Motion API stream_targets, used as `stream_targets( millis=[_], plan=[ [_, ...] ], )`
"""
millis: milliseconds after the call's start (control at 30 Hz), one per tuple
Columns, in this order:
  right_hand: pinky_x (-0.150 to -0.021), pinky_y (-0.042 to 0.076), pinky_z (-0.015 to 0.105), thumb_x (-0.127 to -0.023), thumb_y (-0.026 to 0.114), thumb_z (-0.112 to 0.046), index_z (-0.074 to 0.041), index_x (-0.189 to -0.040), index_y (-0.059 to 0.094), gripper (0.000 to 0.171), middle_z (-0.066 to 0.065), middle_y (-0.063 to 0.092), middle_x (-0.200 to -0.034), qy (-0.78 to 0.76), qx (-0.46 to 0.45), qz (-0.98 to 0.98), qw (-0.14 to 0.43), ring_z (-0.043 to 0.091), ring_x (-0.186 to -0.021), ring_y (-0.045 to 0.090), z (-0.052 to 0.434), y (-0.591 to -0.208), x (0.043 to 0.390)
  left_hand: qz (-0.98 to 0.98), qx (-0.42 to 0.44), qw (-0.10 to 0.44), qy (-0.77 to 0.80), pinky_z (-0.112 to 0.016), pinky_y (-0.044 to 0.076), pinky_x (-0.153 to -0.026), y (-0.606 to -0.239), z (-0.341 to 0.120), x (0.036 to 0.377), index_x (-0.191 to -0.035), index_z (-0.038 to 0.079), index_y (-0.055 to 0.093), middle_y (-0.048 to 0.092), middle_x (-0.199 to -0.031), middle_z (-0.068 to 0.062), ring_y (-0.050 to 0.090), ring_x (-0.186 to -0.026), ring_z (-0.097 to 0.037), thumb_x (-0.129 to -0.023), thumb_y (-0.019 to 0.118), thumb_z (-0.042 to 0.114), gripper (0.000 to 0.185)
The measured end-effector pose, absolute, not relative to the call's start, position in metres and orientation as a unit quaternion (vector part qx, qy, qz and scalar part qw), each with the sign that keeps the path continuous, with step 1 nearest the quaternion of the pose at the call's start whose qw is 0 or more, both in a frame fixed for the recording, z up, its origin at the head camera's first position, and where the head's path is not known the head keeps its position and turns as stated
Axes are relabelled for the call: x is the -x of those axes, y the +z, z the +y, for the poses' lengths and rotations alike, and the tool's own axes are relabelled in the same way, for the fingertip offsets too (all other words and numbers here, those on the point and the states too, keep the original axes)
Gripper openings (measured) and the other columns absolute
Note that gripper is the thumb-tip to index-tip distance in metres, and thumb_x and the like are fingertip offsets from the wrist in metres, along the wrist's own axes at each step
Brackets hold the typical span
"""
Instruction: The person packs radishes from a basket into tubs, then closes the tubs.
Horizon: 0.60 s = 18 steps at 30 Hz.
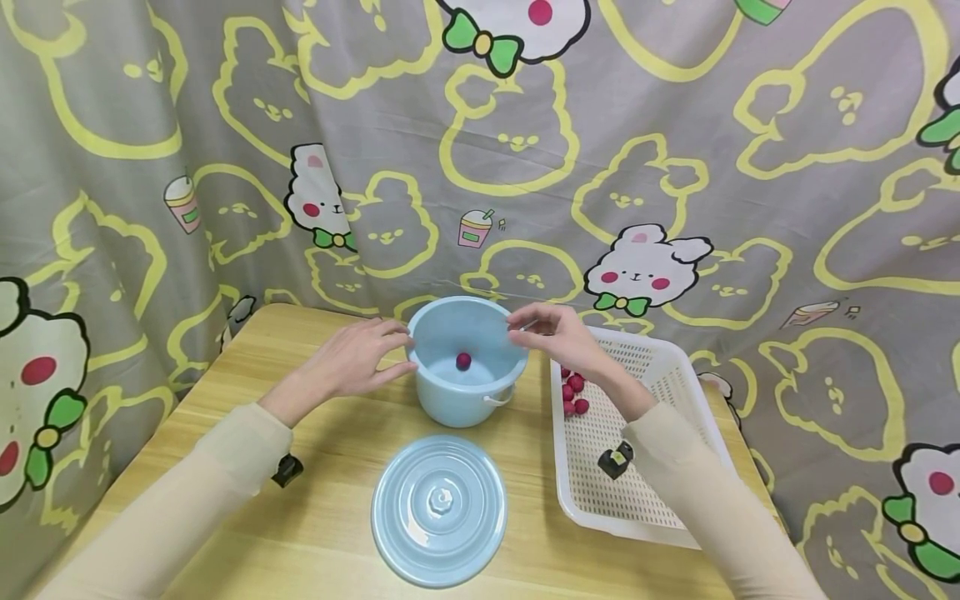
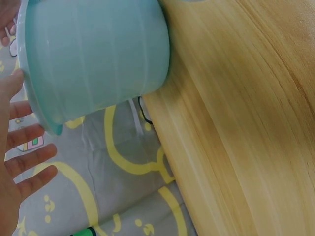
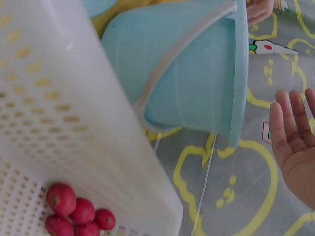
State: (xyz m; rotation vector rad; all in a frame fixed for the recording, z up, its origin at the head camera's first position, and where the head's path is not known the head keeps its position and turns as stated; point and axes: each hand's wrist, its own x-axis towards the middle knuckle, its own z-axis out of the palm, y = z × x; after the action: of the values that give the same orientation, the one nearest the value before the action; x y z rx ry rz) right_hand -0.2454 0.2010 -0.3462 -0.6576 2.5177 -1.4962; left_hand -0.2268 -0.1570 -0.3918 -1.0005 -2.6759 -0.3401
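A light blue bucket (image 1: 457,404) with a white handle (image 1: 498,401) stands upright on the table. One small red radish (image 1: 463,361) lies inside on its bottom. My left hand (image 1: 367,358) is at the bucket's left rim, fingers spread and mostly straight, with the thumb near the rim in the left wrist view. On the other side, my right hand (image 1: 558,333) hovers by the right rim. Its fingers look extended and apart from the bucket (image 3: 192,73) in the right wrist view, and its palm holds nothing. The round blue lid (image 1: 439,533) lies knob up in front of the bucket.
At the right, a white perforated basket (image 1: 630,528) holds several red radishes (image 3: 83,211) in its far left corner. My right forearm passes over it. Black devices (image 1: 287,469) hang under both wrists. A patterned curtain (image 1: 405,125) closes off the table's back.
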Motion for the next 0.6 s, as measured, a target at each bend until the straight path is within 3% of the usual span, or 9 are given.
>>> stream_targets(
  millis=[133,333,467,600],
  plan=[
    [-0.084,0.06,0.025,-0.099,0.075,-0.018,0.002,-0.126,0.071,0.034,0.012,0.075,-0.118,-0.498,0.204,0.841,0.059,0.01,-0.094,0.071,0.215,-0.347,0.244,-0.921,0.346,0.133,-0.12,-0.052,0.06,-0.097,-0.392,-0.157,0.227,-0.121,0.015,0.075,0.072,-0.131,-0.011,0.071,-0.117,-0.034,-0.1,0.068,0.052,0.043],
    [-0.081,0.062,0.029,-0.099,0.075,-0.021,-0.003,-0.124,0.071,0.031,0.014,0.074,-0.118,-0.496,0.169,0.85,0.052,0.011,-0.091,0.073,0.236,-0.35,0.24,-0.919,0.349,0.138,-0.118,-0.051,0.061,-0.095,-0.392,-0.157,0.227,-0.12,0.015,0.075,0.072,-0.13,-0.011,0.071,-0.115,-0.033,-0.1,0.068,0.052,0.043],
    [-0.082,0.06,0.023,-0.1,0.074,-0.021,-0.002,-0.125,0.07,0.031,0.005,0.076,-0.111,-0.496,0.156,0.853,0.043,0.015,-0.095,0.074,0.251,-0.355,0.239,-0.919,0.349,0.139,-0.118,-0.051,0.061,-0.095,-0.392,-0.157,0.227,-0.12,0.015,0.075,0.072,-0.129,-0.011,0.071,-0.115,-0.033,-0.1,0.068,0.052,0.042],
    [-0.084,0.06,0.022,-0.101,0.073,-0.018,0.004,-0.128,0.067,0.035,-0.009,0.073,-0.107,-0.509,0.151,0.847,0.034,0.01,-0.093,0.073,0.264,-0.359,0.237,-0.919,0.349,0.137,-0.117,-0.052,0.061,-0.096,-0.393,-0.157,0.227,-0.121,0.015,0.075,0.072,-0.129,-0.011,0.071,-0.116,-0.034,-0.1,0.068,0.051,0.042]
  ],
)
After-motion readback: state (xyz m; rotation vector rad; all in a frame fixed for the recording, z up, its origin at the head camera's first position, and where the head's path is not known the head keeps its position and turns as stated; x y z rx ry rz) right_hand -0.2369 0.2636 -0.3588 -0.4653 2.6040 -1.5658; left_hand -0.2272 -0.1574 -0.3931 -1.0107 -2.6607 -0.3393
